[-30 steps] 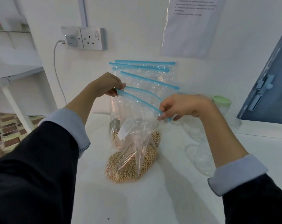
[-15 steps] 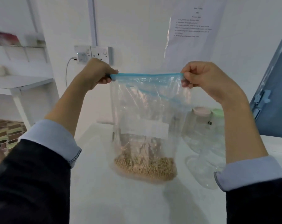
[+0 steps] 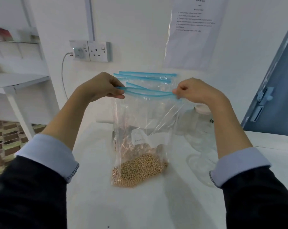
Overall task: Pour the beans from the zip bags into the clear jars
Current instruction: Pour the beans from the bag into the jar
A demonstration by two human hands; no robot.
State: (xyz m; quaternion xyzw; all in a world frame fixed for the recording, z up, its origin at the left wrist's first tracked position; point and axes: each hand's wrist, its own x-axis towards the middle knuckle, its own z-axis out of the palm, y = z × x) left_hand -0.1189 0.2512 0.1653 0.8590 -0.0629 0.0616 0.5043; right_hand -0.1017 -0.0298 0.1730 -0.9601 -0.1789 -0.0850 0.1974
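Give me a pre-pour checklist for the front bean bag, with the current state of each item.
1. Left hand has a grip on the front zip bag at its blue zip strip: ok.
2. Right hand pinches the strip's other end: ok.
3. Zip fully opened: cannot tell.
4. Beans settled at the bag's bottom: ok.
5. Clear jar within reach, right of the bag: ok.
6. Jar mouth uncovered and upright: cannot tell.
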